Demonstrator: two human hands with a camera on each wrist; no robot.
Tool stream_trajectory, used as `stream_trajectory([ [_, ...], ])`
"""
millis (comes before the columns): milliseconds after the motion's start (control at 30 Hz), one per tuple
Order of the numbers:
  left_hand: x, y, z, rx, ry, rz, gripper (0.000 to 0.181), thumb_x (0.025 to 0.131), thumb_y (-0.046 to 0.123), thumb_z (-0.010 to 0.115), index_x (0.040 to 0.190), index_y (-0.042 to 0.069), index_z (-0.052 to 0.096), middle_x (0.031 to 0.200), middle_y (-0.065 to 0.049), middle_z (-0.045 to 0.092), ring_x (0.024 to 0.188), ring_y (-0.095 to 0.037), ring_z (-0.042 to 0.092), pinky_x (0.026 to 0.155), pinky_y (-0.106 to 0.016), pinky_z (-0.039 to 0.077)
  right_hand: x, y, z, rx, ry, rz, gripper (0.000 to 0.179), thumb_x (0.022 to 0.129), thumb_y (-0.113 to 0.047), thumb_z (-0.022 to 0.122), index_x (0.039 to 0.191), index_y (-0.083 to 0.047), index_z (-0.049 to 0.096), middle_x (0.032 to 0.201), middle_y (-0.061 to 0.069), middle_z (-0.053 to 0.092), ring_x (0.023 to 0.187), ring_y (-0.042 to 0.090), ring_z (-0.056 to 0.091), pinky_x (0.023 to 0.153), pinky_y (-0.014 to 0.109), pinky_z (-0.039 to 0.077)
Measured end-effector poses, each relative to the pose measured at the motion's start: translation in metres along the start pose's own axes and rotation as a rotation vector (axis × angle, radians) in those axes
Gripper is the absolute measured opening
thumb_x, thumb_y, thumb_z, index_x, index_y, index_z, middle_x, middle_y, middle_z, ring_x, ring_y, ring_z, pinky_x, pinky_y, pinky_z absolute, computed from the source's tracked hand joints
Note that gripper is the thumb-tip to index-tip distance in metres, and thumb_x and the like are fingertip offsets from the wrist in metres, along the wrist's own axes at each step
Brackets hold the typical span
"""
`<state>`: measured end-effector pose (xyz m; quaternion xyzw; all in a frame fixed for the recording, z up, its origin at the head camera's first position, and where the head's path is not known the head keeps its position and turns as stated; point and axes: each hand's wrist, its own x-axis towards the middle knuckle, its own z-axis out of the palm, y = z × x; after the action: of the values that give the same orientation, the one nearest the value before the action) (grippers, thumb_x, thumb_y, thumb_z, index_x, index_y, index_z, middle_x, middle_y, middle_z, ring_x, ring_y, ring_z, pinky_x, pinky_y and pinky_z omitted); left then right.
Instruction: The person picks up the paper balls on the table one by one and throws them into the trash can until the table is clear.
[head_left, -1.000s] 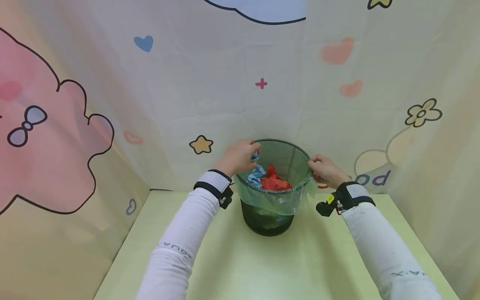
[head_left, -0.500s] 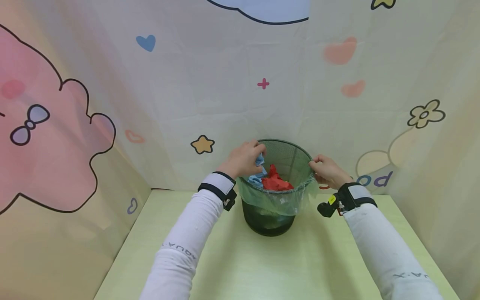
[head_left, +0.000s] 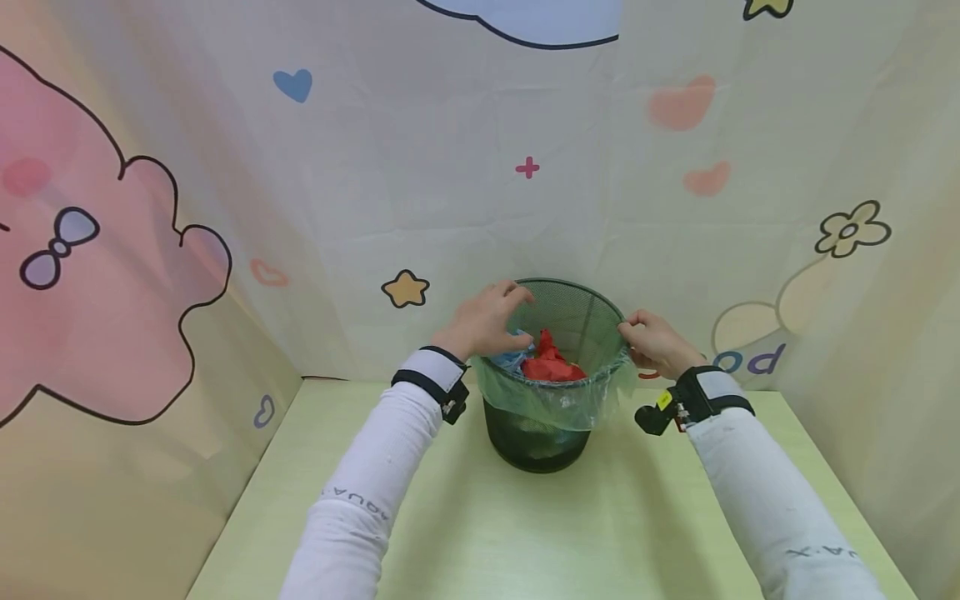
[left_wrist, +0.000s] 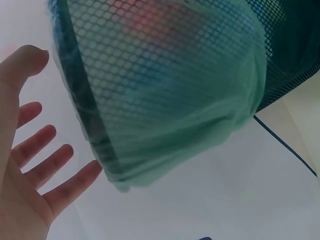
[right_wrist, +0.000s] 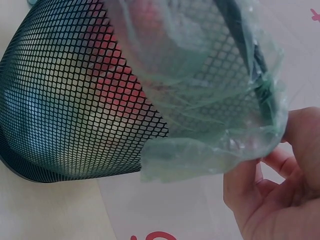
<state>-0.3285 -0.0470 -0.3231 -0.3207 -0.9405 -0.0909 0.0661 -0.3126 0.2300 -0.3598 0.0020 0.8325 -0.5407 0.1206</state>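
A dark mesh waste bin (head_left: 536,457) stands on the table, with a thin green bin liner (head_left: 543,408) folded over its rim. Inside lie crumpled red paper (head_left: 553,365) and, left of it, crumpled blue paper (head_left: 514,360), partly hidden by my left hand (head_left: 486,322). That hand hovers over the bin's left rim, holding nothing. In the left wrist view its fingers (left_wrist: 47,162) are spread apart. On the other side, my right hand (head_left: 657,343) pinches the rim and liner between thumb and fingers, also visible in the right wrist view (right_wrist: 280,195).
The pale green table (head_left: 480,533) extends in front of the bin. Behind it hangs a printed cloth backdrop (head_left: 420,167), close to the bin's back rim. More cloth closes off the left and right sides.
My left hand moved slightly right over the bin, then its fingers parted and let go of the blue paper, which now lies lower inside. My right hand keeps its hold on the rim.
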Motion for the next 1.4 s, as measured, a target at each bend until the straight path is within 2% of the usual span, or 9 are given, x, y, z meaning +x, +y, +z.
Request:
stream_trajectory([
  [133, -0.005, -0.012, 0.002, -0.036, 0.057, -0.019, 0.055, 0.086, 0.04, 0.059, 0.135, 0.02, 0.041, 0.137, -0.004, 0.038, 0.123, -0.022, 0.04, 0.086, -0.037, 0.047, 0.0, 0.0, 0.0, 0.002, -0.004, -0.001, 0.015, 0.096, -0.017, 0.036, 0.103, -0.004, 0.035, 0.085, 0.007, 0.034, 0.064, 0.014, 0.039, 0.061, 0.027, 0.038],
  [400, -0.021, -0.046, 0.012, -0.006, 0.196, -0.075, 0.057, 0.087, 0.044, 0.057, 0.135, 0.015, 0.042, 0.136, -0.007, 0.042, 0.124, -0.025, 0.04, 0.097, -0.039, 0.042, 0.002, 0.001, 0.001, 0.014, 0.005, -0.005, 0.015, 0.097, -0.018, 0.037, 0.102, -0.005, 0.036, 0.089, 0.008, 0.034, 0.067, 0.016, 0.041, 0.059, 0.025, 0.037],
  [633, -0.04, -0.073, 0.031, -0.08, 0.223, -0.211, 0.058, 0.089, 0.047, 0.052, 0.136, 0.015, 0.042, 0.136, -0.008, 0.043, 0.123, -0.026, 0.042, 0.098, -0.042, 0.041, 0.002, 0.003, 0.0, 0.007, 0.014, 0.002, 0.014, 0.096, -0.019, 0.037, 0.101, -0.005, 0.035, 0.087, 0.007, 0.034, 0.064, 0.013, 0.039, 0.057, 0.023, 0.037],
  [767, -0.051, -0.088, 0.046, -0.113, 0.244, -0.258, 0.057, 0.091, 0.049, 0.047, 0.136, 0.013, 0.043, 0.136, -0.009, 0.044, 0.124, -0.027, 0.042, 0.101, -0.042, 0.038, 0.003, 0.003, 0.001, 0.005, 0.024, 0.012, 0.014, 0.096, -0.018, 0.037, 0.102, -0.005, 0.036, 0.089, 0.008, 0.035, 0.066, 0.015, 0.04, 0.058, 0.023, 0.038],
  [867, -0.061, -0.097, 0.057, -0.112, 0.235, -0.29, 0.058, 0.091, 0.049, 0.047, 0.135, 0.012, 0.043, 0.136, -0.01, 0.044, 0.124, -0.028, 0.042, 0.101, -0.043, 0.038, 0.004, 0.002, 0.001, 0.006, 0.024, 0.017, 0.014, 0.096, -0.018, 0.037, 0.102, -0.005, 0.036, 0.089, 0.009, 0.034, 0.065, 0.015, 0.04, 0.058, 0.023, 0.038],
  [1000, -0.073, -0.106, 0.073, -0.104, 0.176, -0.344, 0.062, 0.088, 0.049, 0.052, 0.137, 0.012, 0.041, 0.137, -0.011, 0.043, 0.124, -0.03, 0.041, 0.099, -0.045, 0.039, 0.004, 0.002, 0.001, 0.009, 0.021, 0.011, 0.014, 0.096, -0.018, 0.037, 0.101, -0.005, 0.036, 0.088, 0.008, 0.034, 0.064, 0.015, 0.04, 0.058, 0.024, 0.037],
  [1167, -0.087, -0.112, 0.092, -0.113, 0.12, -0.403, 0.067, 0.084, 0.047, 0.058, 0.139, 0.012, 0.038, 0.14, -0.013, 0.039, 0.126, -0.033, 0.038, 0.099, -0.051, 0.038, 0.003, 0.0, 0.001, -0.001, 0.018, 0.008, 0.016, 0.097, -0.019, 0.037, 0.103, -0.004, 0.036, 0.088, 0.008, 0.034, 0.065, 0.015, 0.039, 0.058, 0.024, 0.037],
  [1400, -0.104, -0.117, 0.122, -0.092, 0.08, -0.462, 0.073, 0.079, 0.045, 0.065, 0.138, 0.01, 0.039, 0.141, -0.018, 0.038, 0.125, -0.039, 0.039, 0.09, -0.057, 0.042, 0.001, 0.0, 0.002, 0.002, 0.015, 0.014, 0.015, 0.097, -0.018, 0.037, 0.103, -0.004, 0.036, 0.088, 0.007, 0.034, 0.065, 0.014, 0.039, 0.058, 0.024, 0.037],
])
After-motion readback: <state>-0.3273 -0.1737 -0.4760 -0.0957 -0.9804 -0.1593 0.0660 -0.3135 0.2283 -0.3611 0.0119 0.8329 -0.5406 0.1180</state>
